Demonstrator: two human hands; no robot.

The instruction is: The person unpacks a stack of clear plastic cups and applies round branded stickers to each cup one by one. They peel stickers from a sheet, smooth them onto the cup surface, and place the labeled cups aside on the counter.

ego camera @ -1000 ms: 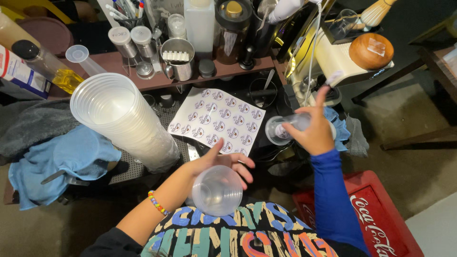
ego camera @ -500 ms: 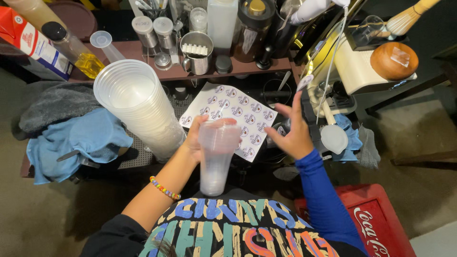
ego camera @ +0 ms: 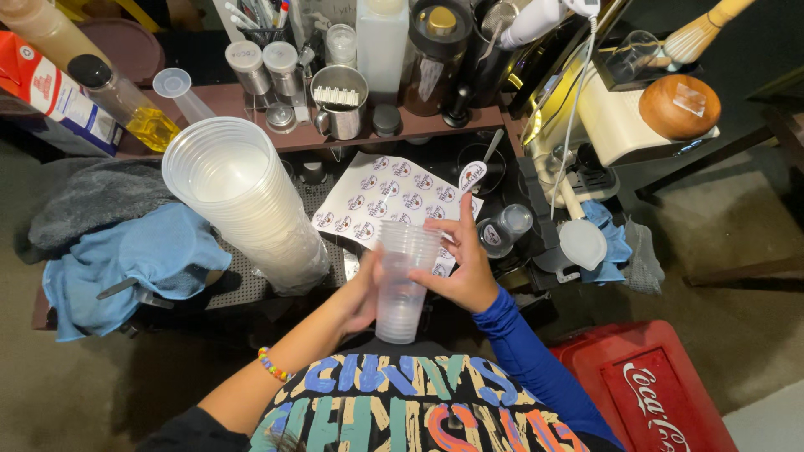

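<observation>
A: Start at the far left. What lies there?

B: A blue cloth point(ego camera: 126, 268) is spread over the left end of the work surface, with a grey cloth point(ego camera: 92, 201) just beyond it. Right of them a tall stack of clear plastic cups point(ego camera: 243, 201) lies tilted, its open mouth facing up and left.

A: And the hands?

B: The left hand point(ego camera: 362, 295) comes up from the near edge, a beaded bracelet point(ego camera: 272, 365) on the wrist. Its fingers are curled against the left side of a small stack of clear cups point(ego camera: 404, 280), which stands upright near the middle, close to the person's chest.

A: Is that a firm hold?

B: The palm is pressed to the cups' wall and the fingers wrap partly round it, so it has hold of them. The right hand point(ego camera: 465, 268), in a blue sleeve point(ego camera: 536, 368), touches the right side of the same cups with thumb and lower fingers, and a round sticker point(ego camera: 472, 176) sits on its raised fingertip.

A: What is behind the cups?

B: A sheet of round stickers point(ego camera: 381, 201) lies flat just beyond them, with several gone from its near right corner. Further right lies a small clear lidded jar point(ego camera: 502, 230), and at the near right a red plastic crate point(ego camera: 645, 385).
</observation>
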